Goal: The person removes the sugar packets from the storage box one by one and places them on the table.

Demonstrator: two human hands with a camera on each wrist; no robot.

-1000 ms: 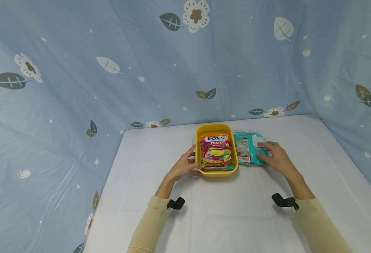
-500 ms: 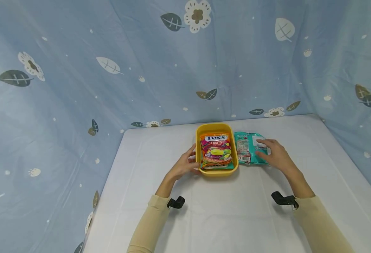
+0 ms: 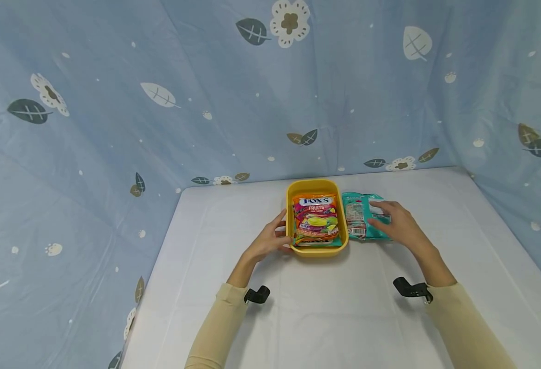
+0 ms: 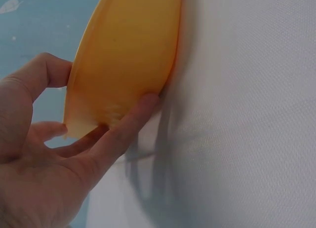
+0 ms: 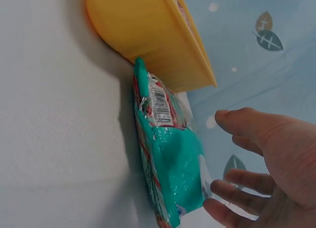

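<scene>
A yellow tray [image 3: 291, 187] holds a stack of candy packets; on top lies an orange and purple FOX'S fruit candy bag [image 3: 315, 216]. My left hand [image 3: 266, 242] rests against the tray's left outer wall; in the left wrist view its extended fingers [image 4: 123, 127] lie along the yellow side. A teal candy bag [image 3: 356, 215], back label and barcode up, lies against the tray's right side. Just above that bag's right half hovers my right hand [image 3: 398, 223]. In the right wrist view, its spread fingers [image 5: 242, 196] stand apart from the teal bag, holding nothing.
A white cloth-covered table [image 3: 316, 312] lies under everything. Behind and to the left hangs a blue curtain [image 3: 233, 102] with leaf and flower prints. Each forearm wears a beige sleeve and a black wrist camera [image 3: 257, 294].
My right hand has shifted slightly left and up, farther over the teal candy bag. The left hand stays at the tray, and the bags have not visibly moved.
</scene>
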